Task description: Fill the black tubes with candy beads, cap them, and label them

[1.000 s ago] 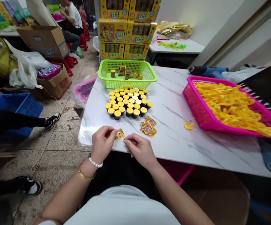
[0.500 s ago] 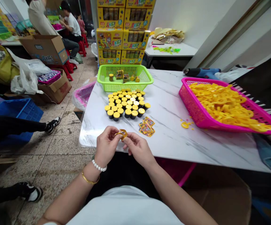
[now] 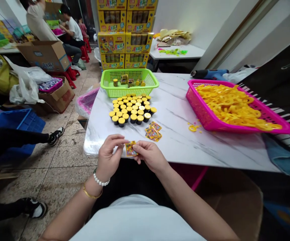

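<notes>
Stacked yellow window boxes (image 3: 126, 37): large multicoloured Chinese title, apparently 魔术杯 with exclamation mark, repeated across the fronts; smaller printing illegible. Brown cardboard carton (image 3: 44, 57): blue-and-white Chinese lettering of similar form, too blurred for certain reading. Small printed card (image 3: 130, 149) and pile of printed cards (image 3: 153, 131): wording too small to read.

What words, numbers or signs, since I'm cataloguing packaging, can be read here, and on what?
"魔术杯!": stacked yellow windowed cardboard boxes; middle character is soft.
Too blurred: the boxes' smaller print; print on the large brown cardboard carton.
Too small: print on the small yellow-orange card in the right hand and the loose orange-purple card pile.
</notes>
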Tool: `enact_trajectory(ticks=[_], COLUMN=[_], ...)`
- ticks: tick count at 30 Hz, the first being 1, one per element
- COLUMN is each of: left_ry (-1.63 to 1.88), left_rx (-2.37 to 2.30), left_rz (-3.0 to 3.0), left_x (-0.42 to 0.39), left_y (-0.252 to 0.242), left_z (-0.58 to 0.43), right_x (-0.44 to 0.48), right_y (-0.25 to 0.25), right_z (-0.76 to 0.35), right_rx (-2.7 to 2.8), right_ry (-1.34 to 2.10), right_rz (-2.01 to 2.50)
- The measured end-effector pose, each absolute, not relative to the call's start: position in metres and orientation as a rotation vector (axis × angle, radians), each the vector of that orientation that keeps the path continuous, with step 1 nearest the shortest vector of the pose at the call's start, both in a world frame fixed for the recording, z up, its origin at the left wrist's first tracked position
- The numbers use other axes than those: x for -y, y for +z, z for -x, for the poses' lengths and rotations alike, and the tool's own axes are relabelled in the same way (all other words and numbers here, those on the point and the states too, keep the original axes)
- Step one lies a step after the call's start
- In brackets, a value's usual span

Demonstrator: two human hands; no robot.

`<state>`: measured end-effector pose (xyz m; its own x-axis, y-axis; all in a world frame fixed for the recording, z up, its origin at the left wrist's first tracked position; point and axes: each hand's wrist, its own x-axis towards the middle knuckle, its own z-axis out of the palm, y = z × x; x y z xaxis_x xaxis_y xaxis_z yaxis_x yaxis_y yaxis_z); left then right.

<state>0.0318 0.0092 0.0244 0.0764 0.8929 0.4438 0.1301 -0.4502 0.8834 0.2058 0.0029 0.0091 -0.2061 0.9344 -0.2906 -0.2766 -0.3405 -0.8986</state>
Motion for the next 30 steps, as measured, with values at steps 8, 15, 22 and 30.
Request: enact_trajectory(ticks=[8,15,22,30], left_ry=[1.302,1.251,1.182,1.238], left_rx=[-1.246,-1.27,-1.193,-1.187], left_rz=[-1.175,-0.959,-0.851,-0.812], left_x=[0.014,0.015,0.014,0.013], left_y=[0.029,0.028,0.017,0.015], left_z=[-0.04,-0.041,-0.036,-0.034], right_x=[0.004,0.012,0.015,0.013], right_y=[0.001,0.002,0.0,-0.008], right_z=[-0.193,-0.182,-0.183,-0.174], right_rx=[1.206,1.349,1.521,1.737], right_ry=[1.035,0.786,0.575,0.425], right_rz=[1.363,1.358,1.278,1.25])
